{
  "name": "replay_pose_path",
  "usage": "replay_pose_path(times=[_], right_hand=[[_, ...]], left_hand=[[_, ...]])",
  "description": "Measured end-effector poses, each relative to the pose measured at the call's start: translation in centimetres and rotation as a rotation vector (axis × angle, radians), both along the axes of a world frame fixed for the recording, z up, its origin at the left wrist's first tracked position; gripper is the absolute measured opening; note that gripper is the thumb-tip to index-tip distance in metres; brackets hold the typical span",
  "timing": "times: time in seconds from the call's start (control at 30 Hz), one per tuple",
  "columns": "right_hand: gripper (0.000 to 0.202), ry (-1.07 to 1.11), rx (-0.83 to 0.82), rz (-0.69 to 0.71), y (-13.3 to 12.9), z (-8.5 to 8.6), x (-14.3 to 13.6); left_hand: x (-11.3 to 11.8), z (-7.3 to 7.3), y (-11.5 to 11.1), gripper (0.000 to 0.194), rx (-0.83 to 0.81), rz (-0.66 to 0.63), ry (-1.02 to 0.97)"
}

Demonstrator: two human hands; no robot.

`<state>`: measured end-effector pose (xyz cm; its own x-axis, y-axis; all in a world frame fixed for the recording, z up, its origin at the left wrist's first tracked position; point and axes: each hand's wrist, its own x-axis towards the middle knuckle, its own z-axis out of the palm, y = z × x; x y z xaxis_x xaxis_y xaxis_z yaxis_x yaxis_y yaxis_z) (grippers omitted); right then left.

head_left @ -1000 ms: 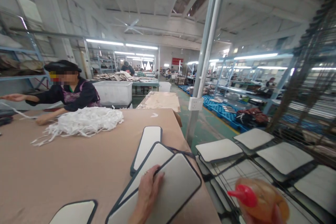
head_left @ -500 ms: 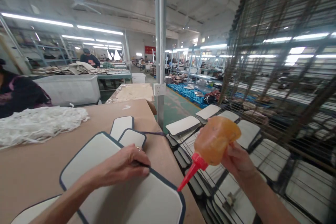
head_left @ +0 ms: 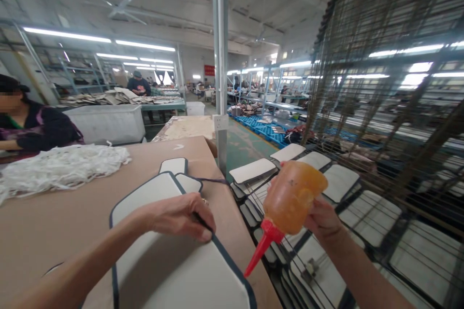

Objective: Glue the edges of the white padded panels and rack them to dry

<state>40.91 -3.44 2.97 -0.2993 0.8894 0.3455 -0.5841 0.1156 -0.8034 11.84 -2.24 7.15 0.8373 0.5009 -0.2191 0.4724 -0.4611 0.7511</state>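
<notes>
My left hand (head_left: 184,217) pinches the dark-bound edge of a large white panel (head_left: 170,270) with rounded corners, which lies on the brown table. In my right hand (head_left: 322,217) is an amber squeeze bottle (head_left: 293,195), tipped so that its red nozzle (head_left: 264,246) points down and left. The nozzle's tip is at the panel's dark right edge, near the corner closest to me; whether it touches I cannot tell. Beyond my left hand lie a small white panel (head_left: 173,166) with the same dark border and another one (head_left: 190,182), partly covered by the large panel.
A heap of white strips (head_left: 68,166) lies on the table's left, with a co-worker (head_left: 36,120) behind it. A metal post (head_left: 220,58) stands past the far end. To my right, a wire rack (head_left: 326,270) carries many bordered white panels.
The large panel has turned and shifted right, with my left hand still on its edge. The bottle has dropped slightly, its nozzle tip lower along that edge. The view has swung a little left.
</notes>
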Motion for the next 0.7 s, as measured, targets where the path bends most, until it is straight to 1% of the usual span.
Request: replay_pose_path(times=[0.17, 0.3, 0.43, 0.53, 0.7], right_hand=[[0.071, 0.014, -0.025, 0.061, 0.6, -0.7, 0.1], [0.066, 0.028, -0.004, 0.089, 0.4, -0.7, -0.2], [0.072, 0.044, -0.024, 0.083, 0.2, -0.4, -0.4], [0.078, 0.042, -0.019, 0.095, 0.3, -0.7, -0.3], [0.066, 0.059, -0.009, 0.086, 0.4, -1.4, 0.1]], left_hand=[[0.3, 0.0, 0.1, 0.028, -0.055, 0.005, -0.017], [0.5, -0.1, 0.3, 0.032, -0.053, 0.015, -0.014], [0.5, -0.1, 0.3, 0.032, -0.079, 0.007, -0.020], [0.4, -0.3, 0.3, 0.032, -0.087, 0.010, -0.031], [-0.1, -0.8, 0.2, 0.033, -0.087, 0.032, -0.047]])
